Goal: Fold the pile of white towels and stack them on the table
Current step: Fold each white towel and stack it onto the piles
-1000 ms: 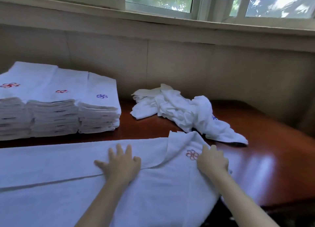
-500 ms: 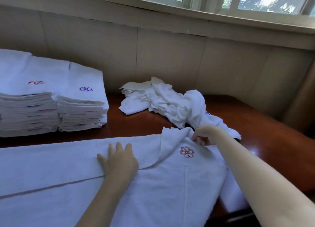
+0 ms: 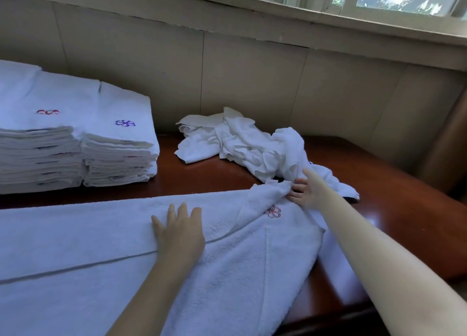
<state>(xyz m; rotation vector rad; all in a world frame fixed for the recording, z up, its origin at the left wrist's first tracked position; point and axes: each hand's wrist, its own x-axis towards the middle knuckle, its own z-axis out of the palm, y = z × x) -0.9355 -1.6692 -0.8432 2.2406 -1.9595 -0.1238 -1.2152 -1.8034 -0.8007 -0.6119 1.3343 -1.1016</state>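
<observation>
The right hand [image 3: 307, 191] has left its flat rest beside the red emblem [image 3: 273, 211] and reached forward to the turned-over corner [image 3: 267, 196] of the spread towel [image 3: 75, 247]. Half a second ago its fingers were curled there; now they lie nearly straight and a little spread, their tips touching the edge of the flap, with the thumb raised toward the loose pile of towels [image 3: 242, 143] just behind. The left hand [image 3: 179, 232] has stayed where it was: palm down, fingers straight and together, pressing on the towel near its middle seam.

The spread towel lies along the near side of the table [image 3: 404, 222]. Its right end stops short of the table's right edge, and its near part runs out of view at the bottom. Bare wood shows to the right of the towel and in a strip between it and the loose pile. Two folded stacks [image 3: 118, 143] stand side by side at the far left, touching each other and well apart from the loose pile, with open wood between.
</observation>
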